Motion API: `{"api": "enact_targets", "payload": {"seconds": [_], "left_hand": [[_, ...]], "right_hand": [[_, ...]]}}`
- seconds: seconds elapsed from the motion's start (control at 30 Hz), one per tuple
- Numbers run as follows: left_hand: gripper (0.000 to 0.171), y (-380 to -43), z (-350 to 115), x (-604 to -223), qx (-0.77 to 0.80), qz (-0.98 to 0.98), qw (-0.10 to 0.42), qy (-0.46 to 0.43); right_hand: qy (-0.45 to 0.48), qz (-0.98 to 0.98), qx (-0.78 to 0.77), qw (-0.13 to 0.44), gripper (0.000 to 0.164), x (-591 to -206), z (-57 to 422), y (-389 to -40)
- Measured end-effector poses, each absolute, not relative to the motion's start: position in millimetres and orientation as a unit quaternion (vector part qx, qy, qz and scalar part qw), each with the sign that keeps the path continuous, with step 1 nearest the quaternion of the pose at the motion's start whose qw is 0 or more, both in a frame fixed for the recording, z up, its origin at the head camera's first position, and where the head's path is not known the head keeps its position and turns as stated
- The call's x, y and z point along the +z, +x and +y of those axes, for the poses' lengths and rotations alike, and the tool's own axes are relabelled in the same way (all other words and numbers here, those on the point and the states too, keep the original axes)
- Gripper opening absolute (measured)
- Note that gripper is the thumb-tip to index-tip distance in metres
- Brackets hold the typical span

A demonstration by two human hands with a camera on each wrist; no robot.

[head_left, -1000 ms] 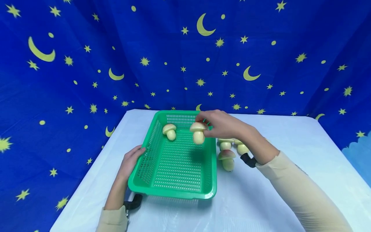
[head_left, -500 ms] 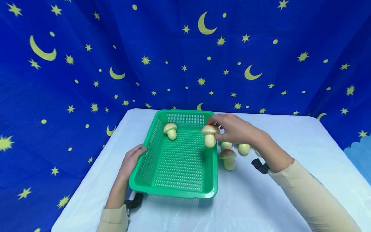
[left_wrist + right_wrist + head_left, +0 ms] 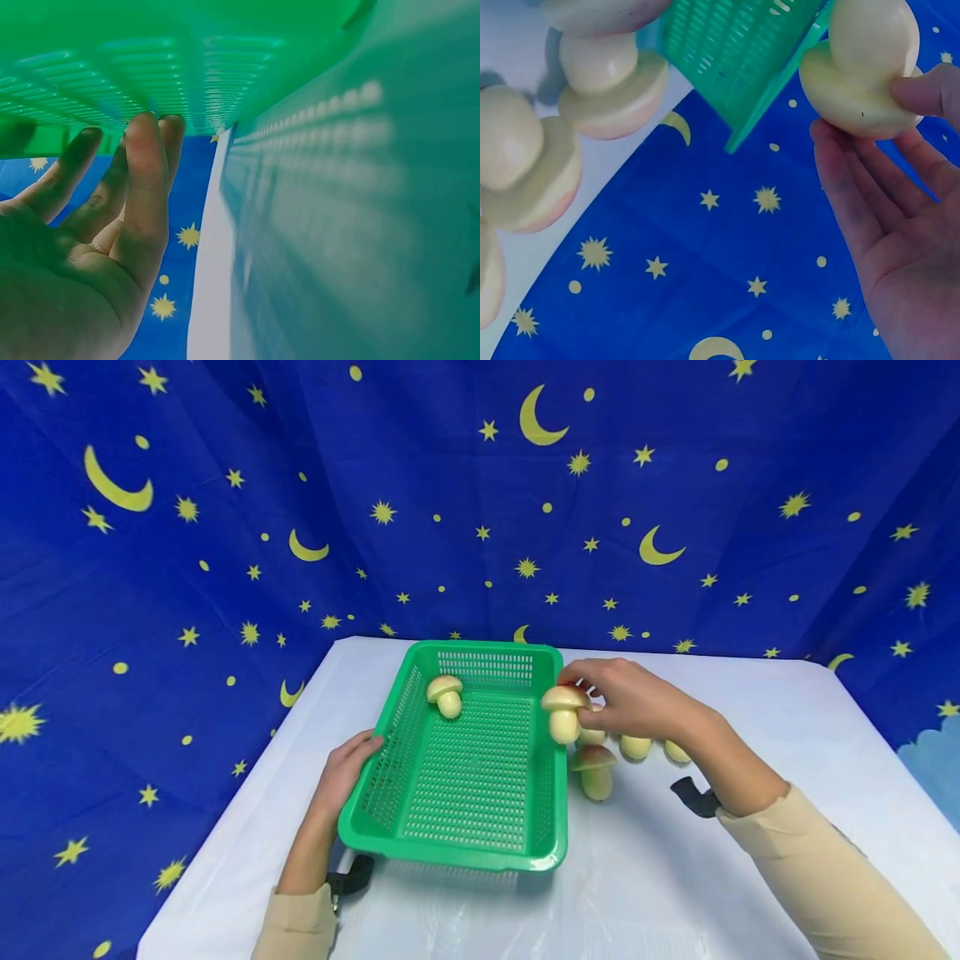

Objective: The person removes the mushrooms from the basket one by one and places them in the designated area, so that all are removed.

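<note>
A green perforated plastic basket [image 3: 480, 852] stands on the white table. My left hand [image 3: 341, 781] holds its left wall; in the left wrist view the fingers [image 3: 148, 161] press on the slotted outside. Over the basket's right rim, my right hand [image 3: 630, 697] pinches an upright pale mushroom [image 3: 565, 727] by its tan cap, thumb on one side and fingers on the other. That mushroom [image 3: 870, 45] fills the upper right of the right wrist view. Inside the basket's far left corner lies another mushroom [image 3: 447, 697].
Just right of the basket stands a redder-capped mushroom [image 3: 596, 777]. Several more mushrooms, such as one at the row's end [image 3: 677, 752], are partly hidden behind the right hand and arm. A blue curtain [image 3: 450, 485] with stars and moons hangs behind the table.
My right hand has moved right with the mushroom, from above the basket's interior to its right rim. The left hand and the basket keep their places.
</note>
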State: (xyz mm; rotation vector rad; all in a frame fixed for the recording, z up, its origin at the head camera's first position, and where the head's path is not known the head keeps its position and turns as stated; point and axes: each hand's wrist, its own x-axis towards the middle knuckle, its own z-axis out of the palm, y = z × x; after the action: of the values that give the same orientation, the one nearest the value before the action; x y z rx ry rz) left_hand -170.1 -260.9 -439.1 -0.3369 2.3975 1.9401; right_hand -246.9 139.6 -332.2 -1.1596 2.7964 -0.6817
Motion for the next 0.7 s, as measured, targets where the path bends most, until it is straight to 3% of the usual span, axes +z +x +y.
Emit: {"api": "enact_targets", "payload": {"seconds": [0.7], "left_hand": [[0.047,-171,-261,-442,0.631,0.769,0.018,-0.105]], "right_hand": [[-0.345,0.912,-0.220,0.005,0.037,-347,179,-232]]}}
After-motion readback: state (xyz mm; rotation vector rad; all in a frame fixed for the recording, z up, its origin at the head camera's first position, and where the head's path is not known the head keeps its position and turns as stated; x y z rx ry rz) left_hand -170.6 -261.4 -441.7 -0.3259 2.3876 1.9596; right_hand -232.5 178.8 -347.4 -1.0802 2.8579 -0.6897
